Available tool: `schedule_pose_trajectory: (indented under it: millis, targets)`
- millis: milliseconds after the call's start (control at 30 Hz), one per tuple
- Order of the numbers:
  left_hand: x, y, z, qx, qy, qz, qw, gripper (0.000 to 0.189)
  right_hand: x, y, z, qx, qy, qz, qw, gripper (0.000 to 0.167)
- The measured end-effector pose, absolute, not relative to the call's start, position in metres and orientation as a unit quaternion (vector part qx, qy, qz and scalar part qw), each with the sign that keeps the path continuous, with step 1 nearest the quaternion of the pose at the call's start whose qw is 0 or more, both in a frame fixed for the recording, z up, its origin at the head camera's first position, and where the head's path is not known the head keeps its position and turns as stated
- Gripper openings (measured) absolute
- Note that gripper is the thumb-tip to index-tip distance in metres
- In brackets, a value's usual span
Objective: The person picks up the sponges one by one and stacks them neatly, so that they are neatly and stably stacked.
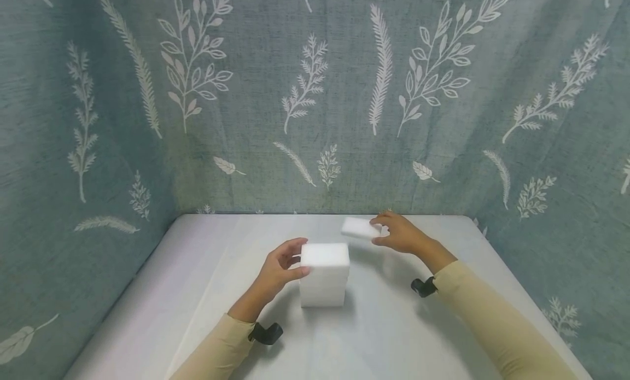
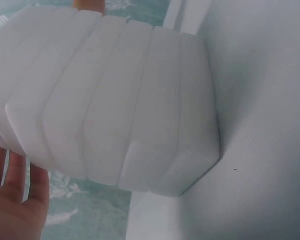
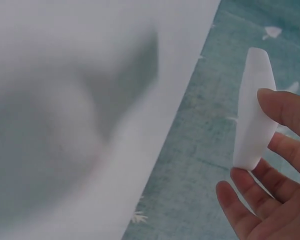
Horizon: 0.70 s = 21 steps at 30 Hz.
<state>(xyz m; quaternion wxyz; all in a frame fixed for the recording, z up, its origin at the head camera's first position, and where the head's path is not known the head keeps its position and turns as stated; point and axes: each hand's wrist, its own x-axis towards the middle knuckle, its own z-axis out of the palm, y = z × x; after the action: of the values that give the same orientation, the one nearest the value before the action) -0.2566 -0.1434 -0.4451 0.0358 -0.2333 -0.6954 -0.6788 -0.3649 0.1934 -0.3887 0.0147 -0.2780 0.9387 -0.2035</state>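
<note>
A stack of white sponge blocks (image 1: 322,287) stands upright on the table, several layers high with slightly uneven edges. My left hand (image 1: 280,270) grips its top from the left, thumb at the near side and fingers toward the far side. In the left wrist view, the layers of the stack (image 2: 110,100) fill the middle, with fingertips (image 2: 38,185) against the upper blocks. Behind and right of the stack, my right hand (image 1: 401,235) pinches a single white sponge (image 1: 358,228) by its right end. The right wrist view shows that sponge (image 3: 254,115) between thumb and fingers, raised above the table.
The white table (image 1: 236,292) reaches to a green-blue curtain (image 1: 344,167) with white leaf prints, which hangs behind and at both sides. Black wrist cameras (image 1: 266,334) sit at both sleeve cuffs. Shadows from the arms fall on the table.
</note>
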Motion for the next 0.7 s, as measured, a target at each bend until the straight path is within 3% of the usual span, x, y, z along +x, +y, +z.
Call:
schedule_pose_trajectory:
  millis: [700]
  targets:
    - [-0.256, -0.143, -0.443, -0.229, -0.709, -0.665, 0.042, 0.065, -0.345, 0.18, -0.361, -0.343, 0.914, -0.216, -0.008, 0.049]
